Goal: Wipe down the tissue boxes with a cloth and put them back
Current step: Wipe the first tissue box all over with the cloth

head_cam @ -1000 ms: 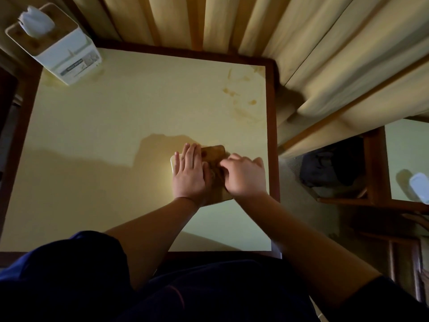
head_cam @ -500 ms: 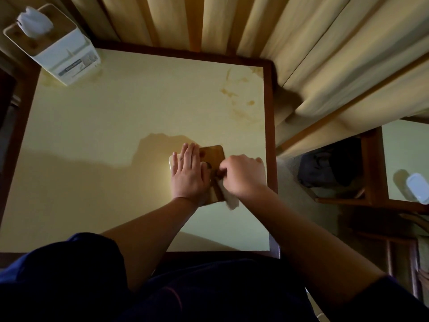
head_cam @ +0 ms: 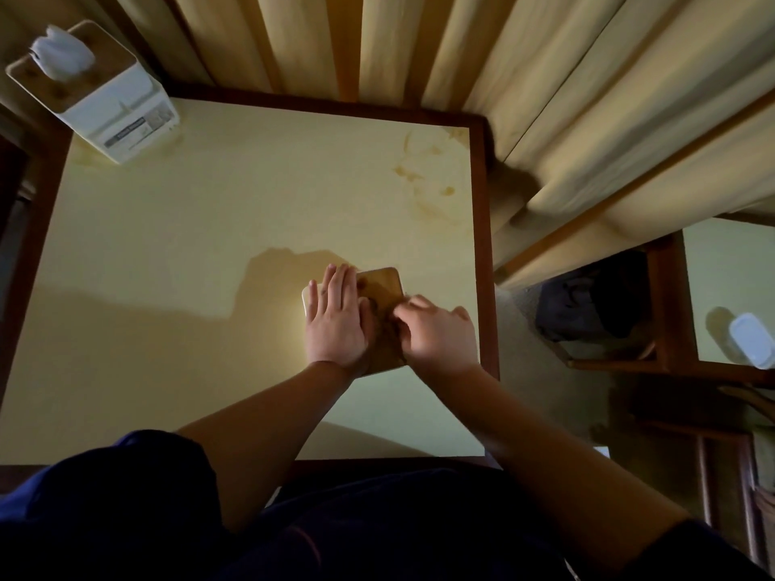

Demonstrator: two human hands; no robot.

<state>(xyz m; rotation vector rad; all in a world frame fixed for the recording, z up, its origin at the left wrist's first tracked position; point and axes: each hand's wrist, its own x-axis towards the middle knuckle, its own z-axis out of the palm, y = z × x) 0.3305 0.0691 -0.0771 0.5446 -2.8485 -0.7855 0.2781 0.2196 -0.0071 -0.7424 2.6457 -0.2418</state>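
On the right side of the table (head_cam: 176, 253), close to its dark wooden edge, stands a tissue box (head_cam: 381, 287) seen from straight above, so that mostly its brown wooden lid shows, with a strip of pale wall on the left. The left hand (head_cam: 335, 325) lies flat on the left part of the lid, fingers straight and together, pointing away from the person, the palm pressing down; it grips nothing. The right hand (head_cam: 436, 335) sits on the right part of the box, its fingers curled inward toward the middle of the lid. The cloth is not visible under it, so I cannot tell what the fingers hold, if anything. The two hands nearly touch over the lid's centre.

At the far left corner of the table stands a second box (head_cam: 105, 102), white with a brown lid and a label on its side, a white tissue (head_cam: 63, 54) sticking up from its top. It is well apart from the hands. Brownish stains (head_cam: 423, 182) mark the tabletop near the far right corner. Beige curtains (head_cam: 524, 77) hang behind the table. To the right, across a gap of floor, is another table (head_cam: 721, 278) bearing a white container (head_cam: 752, 339). The person's dark clothing fills the bottom of the view.
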